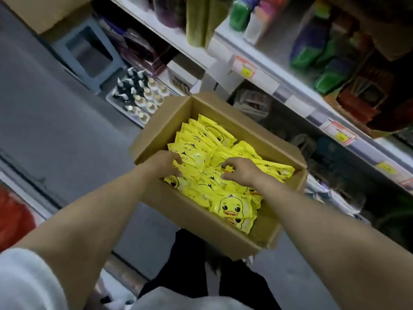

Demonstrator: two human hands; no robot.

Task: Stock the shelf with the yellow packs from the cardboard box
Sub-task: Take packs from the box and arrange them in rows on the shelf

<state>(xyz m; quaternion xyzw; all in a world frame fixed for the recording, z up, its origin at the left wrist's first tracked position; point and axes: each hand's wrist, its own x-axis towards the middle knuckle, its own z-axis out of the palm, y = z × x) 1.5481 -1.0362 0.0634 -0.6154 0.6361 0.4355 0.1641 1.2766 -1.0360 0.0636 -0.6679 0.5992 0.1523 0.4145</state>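
An open cardboard box (pixel 169 128) sits in front of me, filled with several yellow packs (pixel 234 206) printed with a duck face. My left hand (pixel 164 163) reaches over the box's near-left wall, its fingers curled onto the packs at that side. My right hand (pixel 240 172) lies on the packs in the middle of the box, fingers bent and spread over them. Whether either hand has a firm hold on a pack is unclear. The shelf (pixel 257 70) runs diagonally along the right, just past the box.
The shelf tiers hold green and purple bags (pixel 324 52) above and dim goods below, with price tags (pixel 244 67) on the edges. A tray of small bottles (pixel 138 95) and a grey stool (pixel 89 52) stand on the floor behind the box.
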